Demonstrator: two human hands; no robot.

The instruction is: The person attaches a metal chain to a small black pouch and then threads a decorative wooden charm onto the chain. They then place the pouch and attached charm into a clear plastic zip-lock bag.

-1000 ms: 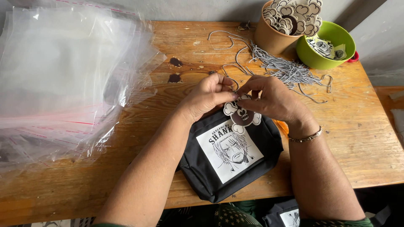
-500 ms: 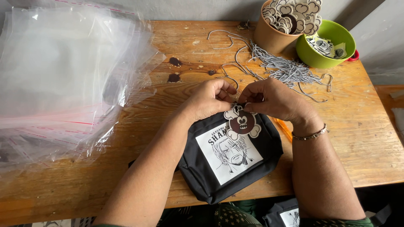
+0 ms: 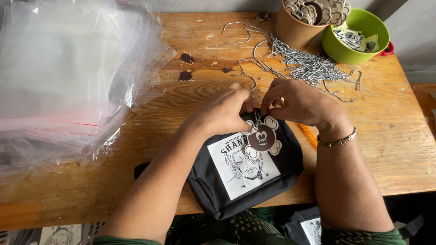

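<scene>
A small black bag [image 3: 236,195] with a white printed face panel lies on the wooden table [image 3: 395,149] at its front edge. On its top rests a skull-shaped tag [image 3: 262,138], dark brown with cream bone ends, on a thin twisted cord. My left hand [image 3: 222,111] and my right hand [image 3: 297,102] meet just above the tag, fingertips pinched on the cord at the bag's upper edge. A metal bracelet sits on my right wrist.
A big stack of clear plastic bags [image 3: 59,72] covers the table's left half. A heap of twisted cords [image 3: 304,63] lies behind my hands. A brown cup of tags [image 3: 302,20] and a green bowl [image 3: 359,34] stand at the back right. Another black bag [image 3: 309,227] sits below the table edge.
The skull tag has dropped from between my fingers to lie flat on the bag. Both hands stay pinched together at its cord.
</scene>
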